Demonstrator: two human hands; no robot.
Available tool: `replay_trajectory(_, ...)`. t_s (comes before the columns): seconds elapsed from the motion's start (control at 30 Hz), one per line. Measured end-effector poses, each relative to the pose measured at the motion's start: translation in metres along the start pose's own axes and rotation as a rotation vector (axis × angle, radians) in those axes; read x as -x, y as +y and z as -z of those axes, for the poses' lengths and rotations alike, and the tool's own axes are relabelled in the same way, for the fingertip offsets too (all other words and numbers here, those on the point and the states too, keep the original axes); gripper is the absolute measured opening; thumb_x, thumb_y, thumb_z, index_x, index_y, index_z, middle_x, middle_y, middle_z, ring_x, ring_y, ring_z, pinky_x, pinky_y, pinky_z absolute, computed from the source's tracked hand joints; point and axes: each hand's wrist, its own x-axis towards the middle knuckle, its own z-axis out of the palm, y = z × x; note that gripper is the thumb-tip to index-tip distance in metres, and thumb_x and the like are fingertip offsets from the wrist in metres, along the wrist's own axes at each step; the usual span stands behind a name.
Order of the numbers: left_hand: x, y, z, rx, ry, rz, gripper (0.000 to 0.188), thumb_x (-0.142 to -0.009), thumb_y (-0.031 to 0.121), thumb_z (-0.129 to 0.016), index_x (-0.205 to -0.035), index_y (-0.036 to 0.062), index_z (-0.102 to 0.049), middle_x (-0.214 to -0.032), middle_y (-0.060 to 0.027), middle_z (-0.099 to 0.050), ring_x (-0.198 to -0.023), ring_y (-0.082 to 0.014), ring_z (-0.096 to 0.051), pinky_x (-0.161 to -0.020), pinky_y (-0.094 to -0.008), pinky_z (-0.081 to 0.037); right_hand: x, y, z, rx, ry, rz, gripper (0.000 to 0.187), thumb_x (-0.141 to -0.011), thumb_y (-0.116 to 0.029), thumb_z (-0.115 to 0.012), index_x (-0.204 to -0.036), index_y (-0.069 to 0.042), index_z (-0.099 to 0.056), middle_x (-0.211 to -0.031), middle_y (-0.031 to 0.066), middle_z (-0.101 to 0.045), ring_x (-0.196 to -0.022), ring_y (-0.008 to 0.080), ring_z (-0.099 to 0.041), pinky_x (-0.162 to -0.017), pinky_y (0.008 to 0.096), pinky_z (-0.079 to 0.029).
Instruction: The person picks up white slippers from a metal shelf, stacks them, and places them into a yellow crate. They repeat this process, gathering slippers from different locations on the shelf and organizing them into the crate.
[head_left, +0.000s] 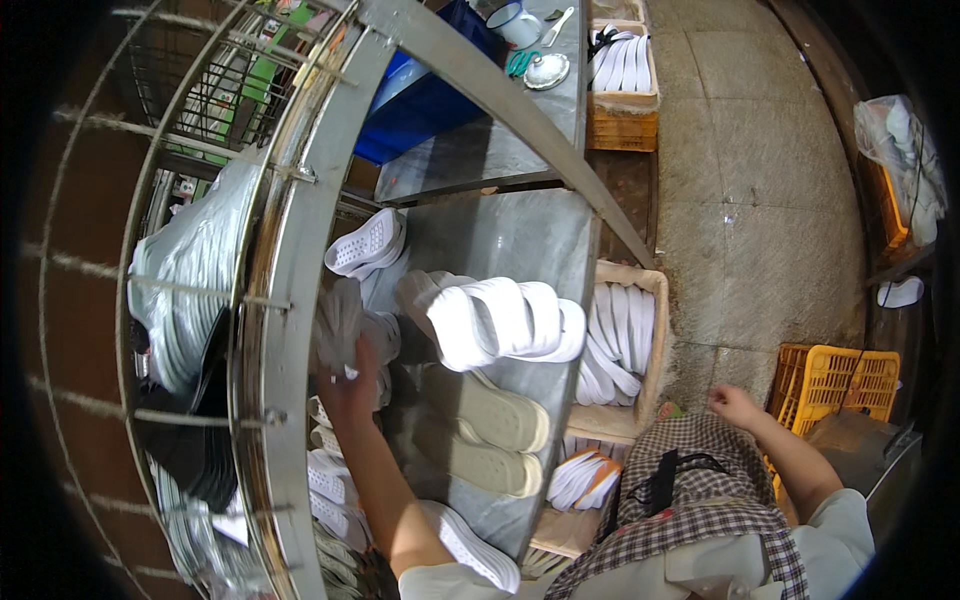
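My left hand (352,390) is at the left edge of the grey table (500,225), beside the metal frame. It is closed on blurred white shoe soles (342,318); its fingers are partly smeared by motion. To the right of it, a row of nested white shoe soles (510,322) stands on the tabletop. Nearer to me lie beige soles (490,425) in a short row. A perforated white pair (366,245) rests at the table's far left corner. My right hand (735,406) hangs loosely curled above the floor, right of my checked apron, with nothing visible in it.
A metal rack (290,400) with wire mesh rises on the left. Lined crates of white soles (615,340) adjoin the table's right side. A blue bin (415,105) stands on the farther table. Yellow crates (850,380) are at the right.
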Motion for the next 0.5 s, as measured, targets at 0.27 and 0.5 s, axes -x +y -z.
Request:
replay_trajectory(0.27,0.242,-0.128,0.086,-0.105,-0.015,-0.19,0.042,-0.089,0.029,-0.051,-0.119,-0.0004,-0.051,-0.118,-0.0197,-0.055,-0.108,-0.0383,-0.052,-0.09,-0.0454,-0.049,0.022,-0.136,-0.008,-0.255,-0.458,0.615,0.051,-0.086,-0.036,-0.062,-0.121,-0.001,-0.05,-0.109,0.0117,-0.062,-0.101,0.0198,-0.059,-0.086,0.0314,-0.047)
replay_trajectory(0.5,0.38,-0.239,0.188,-0.346,0.212,-0.31,0.05,-0.085,0.03,-0.049,-0.127,0.0033,-0.045,-0.118,-0.0158,-0.057,-0.108,-0.0345,-0.055,-0.086,-0.0497,-0.049,0.112,-0.203,-0.045,-0.692,-0.947,0.493,0.082,-0.086,-0.055,-0.053,-0.141,-0.002,-0.022,-0.134,0.0163,-0.041,-0.125,0.0235,-0.038,-0.101,0.0375,-0.036)
